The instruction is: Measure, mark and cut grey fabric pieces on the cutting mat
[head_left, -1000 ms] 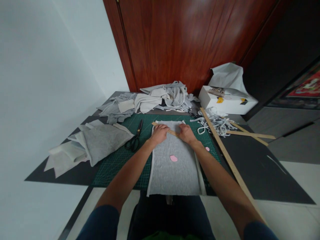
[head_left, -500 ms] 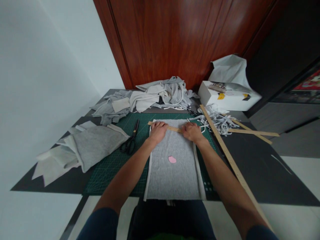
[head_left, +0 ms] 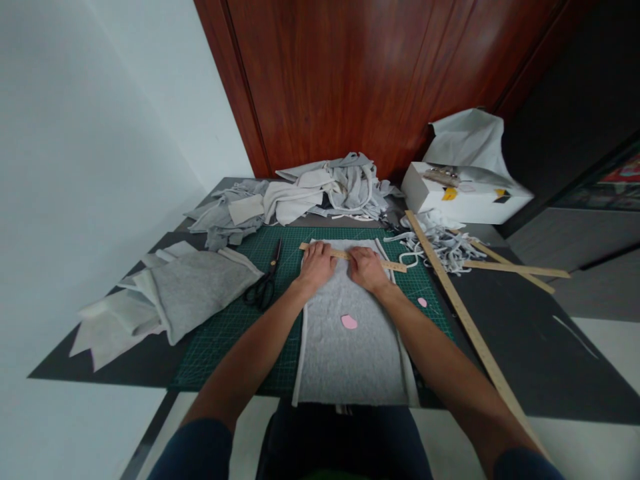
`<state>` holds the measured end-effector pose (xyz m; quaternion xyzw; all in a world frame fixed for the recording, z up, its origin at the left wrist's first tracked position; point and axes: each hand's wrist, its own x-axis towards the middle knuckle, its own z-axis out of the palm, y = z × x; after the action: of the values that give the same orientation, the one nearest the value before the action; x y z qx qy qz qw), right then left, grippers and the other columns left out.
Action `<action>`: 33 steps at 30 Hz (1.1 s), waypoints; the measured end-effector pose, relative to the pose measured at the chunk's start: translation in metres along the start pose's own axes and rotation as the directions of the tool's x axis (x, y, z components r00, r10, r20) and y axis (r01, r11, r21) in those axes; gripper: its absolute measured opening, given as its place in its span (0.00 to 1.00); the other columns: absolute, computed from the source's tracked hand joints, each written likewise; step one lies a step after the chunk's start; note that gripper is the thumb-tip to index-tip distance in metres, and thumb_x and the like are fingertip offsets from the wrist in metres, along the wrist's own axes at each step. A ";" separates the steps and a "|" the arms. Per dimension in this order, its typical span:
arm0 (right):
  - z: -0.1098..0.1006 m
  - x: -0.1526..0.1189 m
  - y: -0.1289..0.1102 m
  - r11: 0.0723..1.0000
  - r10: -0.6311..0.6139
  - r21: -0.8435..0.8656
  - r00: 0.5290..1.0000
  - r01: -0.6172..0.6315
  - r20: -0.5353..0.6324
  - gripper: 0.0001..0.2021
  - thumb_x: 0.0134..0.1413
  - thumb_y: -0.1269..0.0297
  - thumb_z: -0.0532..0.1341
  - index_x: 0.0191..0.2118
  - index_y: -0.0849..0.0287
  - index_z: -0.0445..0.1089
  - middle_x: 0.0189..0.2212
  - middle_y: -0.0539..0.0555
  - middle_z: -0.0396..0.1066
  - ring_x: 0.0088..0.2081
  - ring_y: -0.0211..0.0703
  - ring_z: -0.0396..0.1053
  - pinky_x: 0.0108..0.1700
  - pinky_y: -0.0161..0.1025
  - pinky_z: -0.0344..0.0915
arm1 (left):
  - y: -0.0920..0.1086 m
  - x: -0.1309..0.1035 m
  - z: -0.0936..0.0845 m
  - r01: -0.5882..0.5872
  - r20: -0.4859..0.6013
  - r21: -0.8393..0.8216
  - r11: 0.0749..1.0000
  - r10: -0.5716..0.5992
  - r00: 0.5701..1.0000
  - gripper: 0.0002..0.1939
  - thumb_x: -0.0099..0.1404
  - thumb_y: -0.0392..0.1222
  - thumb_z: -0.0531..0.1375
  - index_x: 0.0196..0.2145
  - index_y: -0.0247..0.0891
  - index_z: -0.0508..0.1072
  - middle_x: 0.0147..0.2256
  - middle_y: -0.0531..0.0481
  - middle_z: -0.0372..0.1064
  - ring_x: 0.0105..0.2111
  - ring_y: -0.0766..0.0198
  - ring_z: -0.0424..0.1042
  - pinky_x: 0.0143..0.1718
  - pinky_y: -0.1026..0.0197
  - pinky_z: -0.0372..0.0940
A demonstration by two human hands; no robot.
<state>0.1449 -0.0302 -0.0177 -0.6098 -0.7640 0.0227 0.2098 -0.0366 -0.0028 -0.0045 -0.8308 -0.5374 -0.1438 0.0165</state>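
Both left hand (head_left: 319,265) and right hand (head_left: 367,269) rest on the short ruler (head_left: 395,266) mid-frame, I judge to steady it across grey fabric (head_left: 353,367); whether gripping, I cannot tell.

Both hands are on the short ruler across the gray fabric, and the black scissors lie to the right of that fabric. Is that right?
Wrong side: the head view shows the black scissors left of that gray fabric. The rest stands.
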 end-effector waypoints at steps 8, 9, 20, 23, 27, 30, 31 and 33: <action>-0.006 -0.007 0.011 0.996 0.062 -0.059 0.997 -0.060 0.035 0.28 0.56 0.76 0.55 0.63 0.62 0.70 0.63 0.64 0.71 0.63 0.57 0.62 0.64 0.53 0.52 | -0.034 0.001 -0.002 0.078 0.008 -0.050 0.996 -0.077 0.997 0.25 0.75 0.43 0.55 0.65 0.30 0.65 0.65 0.32 0.65 0.67 0.46 0.62 0.68 0.47 0.57; -0.006 -0.007 0.012 0.995 0.083 -0.065 0.996 -0.081 0.027 0.28 0.55 0.76 0.55 0.63 0.62 0.70 0.63 0.64 0.71 0.62 0.57 0.62 0.64 0.53 0.52 | -0.039 0.002 -0.001 0.096 0.008 -0.063 0.993 -0.096 0.995 0.25 0.74 0.42 0.55 0.65 0.30 0.65 0.65 0.32 0.65 0.66 0.47 0.63 0.68 0.48 0.57; -0.001 -0.009 0.021 0.977 0.172 -0.107 0.977 -0.186 -0.125 0.26 0.55 0.77 0.56 0.59 0.64 0.72 0.61 0.65 0.69 0.62 0.63 0.56 0.61 0.53 0.54 | -0.058 0.008 0.000 0.188 -0.009 -0.125 0.974 -0.191 0.982 0.19 0.71 0.31 0.55 0.58 0.36 0.70 0.59 0.37 0.72 0.61 0.49 0.68 0.63 0.48 0.62; -0.001 -0.010 0.018 0.977 0.175 -0.106 0.980 -0.185 -0.096 0.22 0.58 0.76 0.55 0.57 0.65 0.73 0.55 0.66 0.71 0.56 0.61 0.59 0.57 0.52 0.56 | -0.055 0.006 -0.003 0.180 -0.004 -0.115 0.977 -0.182 0.983 0.19 0.70 0.29 0.54 0.55 0.38 0.72 0.56 0.38 0.72 0.59 0.49 0.69 0.60 0.48 0.64; -0.004 -0.014 0.011 0.976 0.166 -0.127 0.983 -0.175 -0.079 0.21 0.61 0.74 0.54 0.57 0.64 0.73 0.55 0.68 0.70 0.55 0.62 0.59 0.56 0.53 0.56 | -0.044 0.001 -0.010 0.046 -0.043 -0.093 0.995 -0.050 0.998 0.24 0.66 0.24 0.53 0.55 0.39 0.74 0.59 0.40 0.70 0.62 0.49 0.64 0.61 0.47 0.62; -0.006 -0.018 0.006 0.971 0.175 -0.148 0.981 -0.186 -0.082 0.20 0.62 0.73 0.53 0.56 0.64 0.73 0.55 0.67 0.70 0.55 0.62 0.60 0.56 0.53 0.56 | -0.029 -0.004 -0.014 -0.117 0.007 -0.079 0.990 0.118 0.993 0.23 0.64 0.23 0.54 0.52 0.40 0.77 0.57 0.40 0.71 0.61 0.50 0.63 0.61 0.46 0.62; -0.006 -0.020 0.005 0.971 0.174 -0.153 0.982 -0.185 -0.079 0.19 0.62 0.73 0.53 0.56 0.63 0.73 0.55 0.67 0.71 0.55 0.62 0.60 0.56 0.53 0.56 | -0.023 -0.006 -0.015 -0.165 0.044 -0.081 0.983 0.169 0.985 0.22 0.64 0.24 0.54 0.50 0.40 0.78 0.55 0.40 0.71 0.60 0.50 0.64 0.61 0.47 0.62; -0.007 -0.026 0.003 0.971 0.166 -0.163 0.984 -0.175 -0.069 0.19 0.62 0.72 0.53 0.56 0.63 0.72 0.55 0.66 0.71 0.55 0.61 0.59 0.56 0.53 0.56 | -0.012 -0.012 -0.015 -0.235 0.102 -0.083 0.968 0.243 0.965 0.19 0.66 0.26 0.55 0.47 0.40 0.78 0.52 0.41 0.72 0.58 0.52 0.65 0.62 0.48 0.62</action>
<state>0.1546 -0.0552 -0.0194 -0.6892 -0.7018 -0.0407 0.1755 -0.0551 -0.0113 0.0055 -0.8963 -0.4280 -0.1130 -0.0256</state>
